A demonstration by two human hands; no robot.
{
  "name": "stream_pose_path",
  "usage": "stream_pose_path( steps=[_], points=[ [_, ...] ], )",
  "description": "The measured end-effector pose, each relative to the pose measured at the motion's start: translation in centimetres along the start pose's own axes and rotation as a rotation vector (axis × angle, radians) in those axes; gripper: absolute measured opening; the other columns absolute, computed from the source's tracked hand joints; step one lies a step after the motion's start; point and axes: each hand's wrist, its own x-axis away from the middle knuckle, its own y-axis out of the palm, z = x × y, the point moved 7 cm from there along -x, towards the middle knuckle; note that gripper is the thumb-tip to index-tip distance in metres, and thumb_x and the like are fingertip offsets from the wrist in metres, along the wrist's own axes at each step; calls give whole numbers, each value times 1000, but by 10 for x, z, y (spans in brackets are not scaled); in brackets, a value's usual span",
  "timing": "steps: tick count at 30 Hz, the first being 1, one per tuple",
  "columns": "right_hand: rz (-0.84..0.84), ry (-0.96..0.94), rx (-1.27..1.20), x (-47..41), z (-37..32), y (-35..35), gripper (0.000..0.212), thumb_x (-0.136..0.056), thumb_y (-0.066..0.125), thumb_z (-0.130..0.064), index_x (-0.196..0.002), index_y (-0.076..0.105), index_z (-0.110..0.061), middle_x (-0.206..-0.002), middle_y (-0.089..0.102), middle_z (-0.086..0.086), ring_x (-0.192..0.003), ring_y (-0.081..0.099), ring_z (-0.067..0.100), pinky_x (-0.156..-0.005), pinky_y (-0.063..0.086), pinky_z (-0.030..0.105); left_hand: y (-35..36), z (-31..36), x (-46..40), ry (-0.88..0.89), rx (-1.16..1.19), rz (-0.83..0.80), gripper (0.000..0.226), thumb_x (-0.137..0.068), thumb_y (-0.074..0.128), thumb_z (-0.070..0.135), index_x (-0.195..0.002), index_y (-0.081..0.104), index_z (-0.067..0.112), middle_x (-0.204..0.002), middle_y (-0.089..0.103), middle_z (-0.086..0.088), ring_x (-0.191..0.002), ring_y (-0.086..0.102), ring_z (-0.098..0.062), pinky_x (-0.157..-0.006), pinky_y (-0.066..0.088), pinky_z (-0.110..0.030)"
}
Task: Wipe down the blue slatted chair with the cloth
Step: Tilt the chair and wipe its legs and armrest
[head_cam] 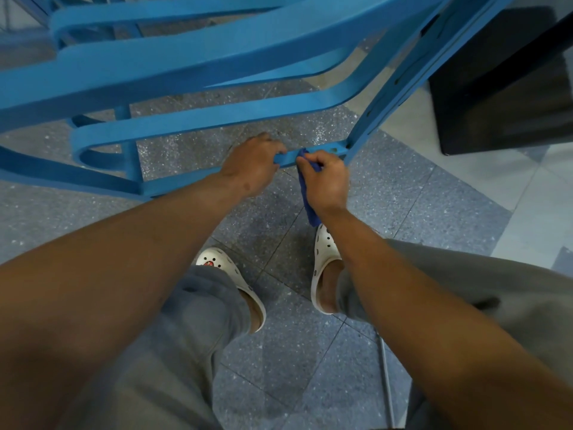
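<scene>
The blue slatted chair of painted wood [198,63] fills the upper half of the frame, with its curved slats running from the upper left toward the right. In the middle of the frame the left hand [251,164] grips a low blue rail of the chair, its fingers curled over the top of the rail. Just to the right of it, the right hand [325,181] pinches a dark blue cloth [308,193] and presses it on the same rail; the rest of the cloth hangs down below the hand. Under the arms, two white perforated clogs [324,259] stand on the grey speckled tile floor [403,197]. A dark box-shaped object [502,88] stands at the upper right.
</scene>
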Motion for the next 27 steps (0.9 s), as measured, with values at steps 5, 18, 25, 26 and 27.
stream_pose_path(
  steps=[5,18,25,26,27],
  points=[
    [116,163,-108,-8,22,-22,11,-91,75,-29,-87,78,-20,-79,72,-7,-74,68,7,-74,55,25,-1,-2,2,3,-2,-4,38,-94,66,11,-131,63,19,-123,56,-6,-109,58,-28,-91,48,-40],
    [22,325,-335,5,27,9,16,-86,77,-38,-84,80,-22,-77,76,3,-73,75,30,-68,62,53,-1,0,0,-24,17,11,37,-93,68,10,-129,66,17,-124,57,-10,-110,58,-31,-93,47,-40],
    [250,598,-542,-6,50,-37,23,-92,76,-18,-98,70,4,-81,74,24,-67,75,37,-51,61,45,-4,0,2,-43,40,17,33,-95,66,10,-127,67,16,-120,58,-10,-103,60,-30,-90,51,-41],
    [248,623,-577,-3,46,-36,27,-93,74,-16,-102,69,9,-80,74,23,-64,75,32,-48,60,38,-4,0,2,-44,39,21,33,-95,66,10,-128,67,16,-121,58,-10,-104,60,-30,-91,51,-41],
    [236,643,-598,1,42,-32,30,-94,74,-16,-103,68,12,-76,74,19,-59,75,26,-46,57,31,-4,0,2,-42,39,25,34,-95,66,10,-128,67,16,-122,58,-11,-105,60,-30,-91,50,-40]
  ],
)
